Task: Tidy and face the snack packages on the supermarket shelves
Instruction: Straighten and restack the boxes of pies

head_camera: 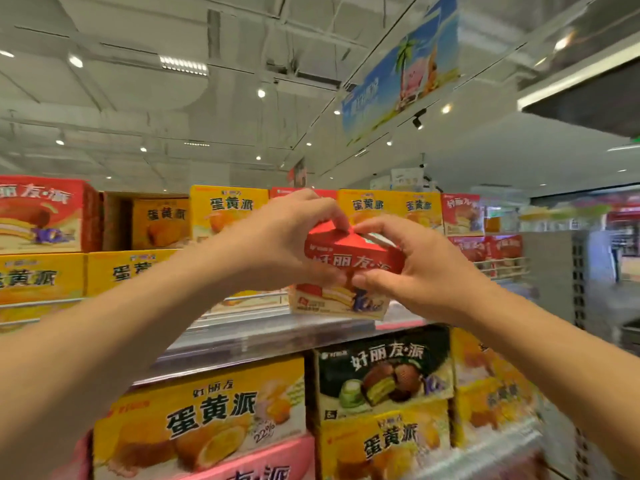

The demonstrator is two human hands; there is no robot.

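Supermarket shelf (pixel 263 341); one red snack box (pixel 349 265) gripped between left hand (pixel 284 244) and right hand (pixel 422 268).

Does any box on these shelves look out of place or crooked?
Yes. The small red box, held by the left hand and right hand, sits tilted above the shelf edge. Behind it, a yellow box stands recessed in a gap, not faced forward.

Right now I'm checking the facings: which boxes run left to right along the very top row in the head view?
Big red pie box → recessed yellow egg-yolk pie box → yellow egg-yolk pie box → two more yellow egg-yolk pie boxes → small red pie box.
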